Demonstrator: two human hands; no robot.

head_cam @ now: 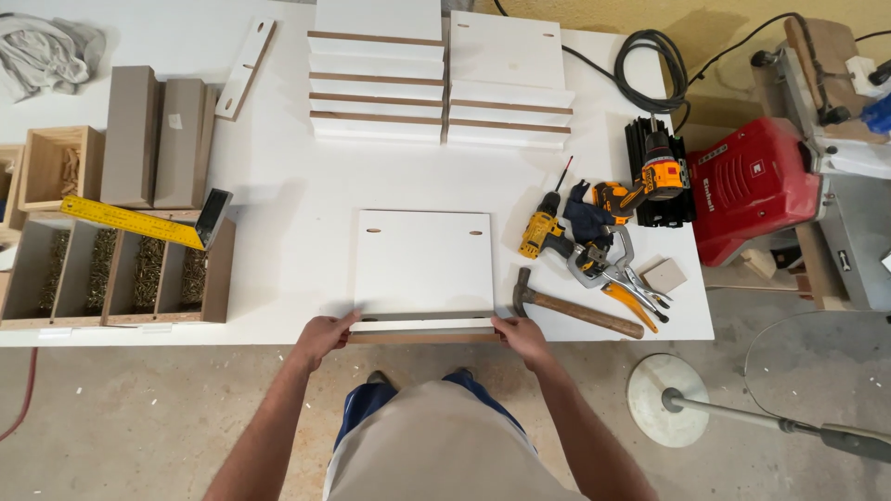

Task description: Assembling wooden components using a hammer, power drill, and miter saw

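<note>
White panels are the work in hand: a narrow white strip (422, 326) with a brown raw edge stands at the near edge of the bench (278, 186), butted against a flat square panel (422, 262) that has two slots near its far side. The left hand (322, 338) pinches the strip's left end and the right hand (522, 337) its right end, fingers closed narrowly around it.

Because the strip sits right at the lip of the bench, I judge that a loosened grip could let it tip toward the person and drop to the concrete floor (139, 417). A push could also slide the flat panel away and spoil the alignment. The hammer (575, 309) lies just beside the right hand and could be knocked by the wrist.

How the strip meets the panel is hard to make out; a dark line between them may be a gap or shadow. The fingertips are hidden behind the strip. Whether any fasteners or glue sit in the joint cannot be told. The trays (116, 274) at left are cut off.
</note>
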